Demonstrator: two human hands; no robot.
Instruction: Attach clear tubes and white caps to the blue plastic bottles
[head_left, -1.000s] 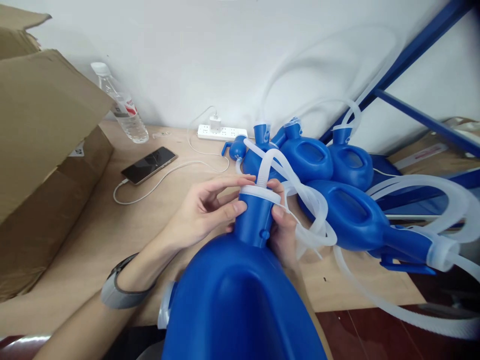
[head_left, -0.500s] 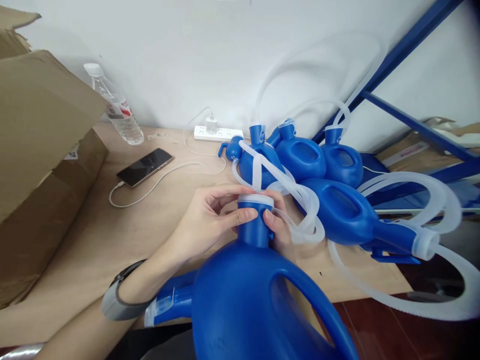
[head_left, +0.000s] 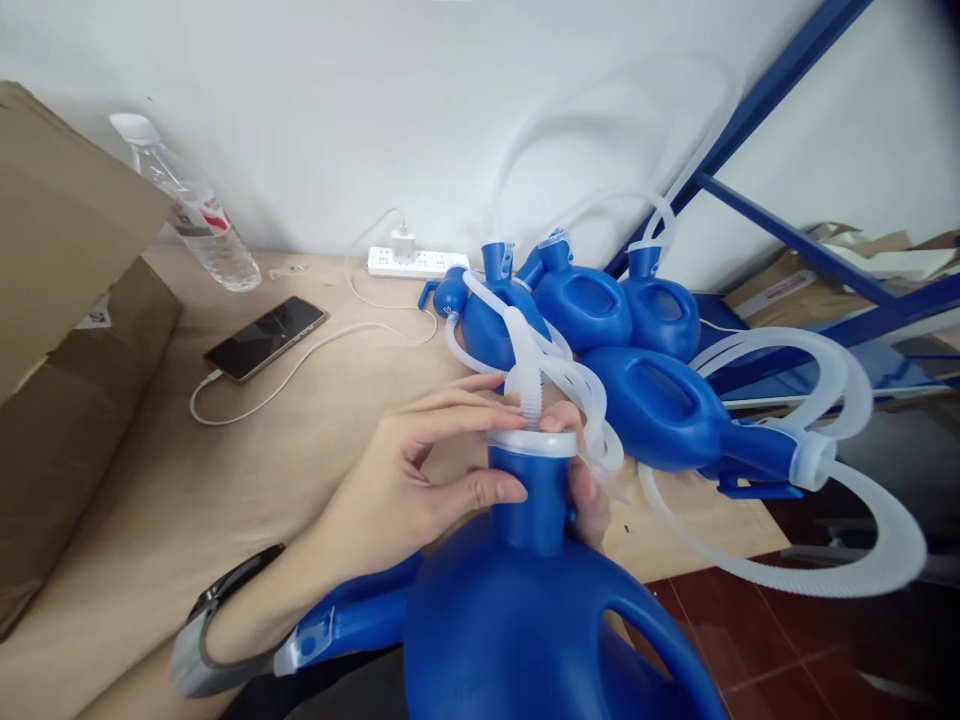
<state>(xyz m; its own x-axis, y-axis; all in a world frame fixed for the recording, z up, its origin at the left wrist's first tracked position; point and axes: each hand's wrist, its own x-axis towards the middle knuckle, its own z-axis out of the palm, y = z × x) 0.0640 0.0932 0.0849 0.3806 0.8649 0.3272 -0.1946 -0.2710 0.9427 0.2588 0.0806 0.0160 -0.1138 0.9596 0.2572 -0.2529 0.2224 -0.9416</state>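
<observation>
- Right at lower centre, you've got the large blue container, its neck pointing up between your hands.
- Your left hand has a narrow grip there: thumb against the blue neck, fingers over the white cap.
- Your right hand closes in on the far right side of that neck and cap, part of it hidden behind them.
- Up from the cap comes a ribbed clear tube, running just above your fingers.
- Look past that, centre to right: four more blue jugs crowd the worktop, clear hoses looping around them.
- By your left wristband at lower left, there's a blue spout with a clear cover.
- Over at upper left, a water bottle leans to the wall, beside the open cardboard box.
- Just below the bottle lies a phone, white cable plugged in; the power strip sits at upper centre.
- Upper right, a blue metal rack.
</observation>
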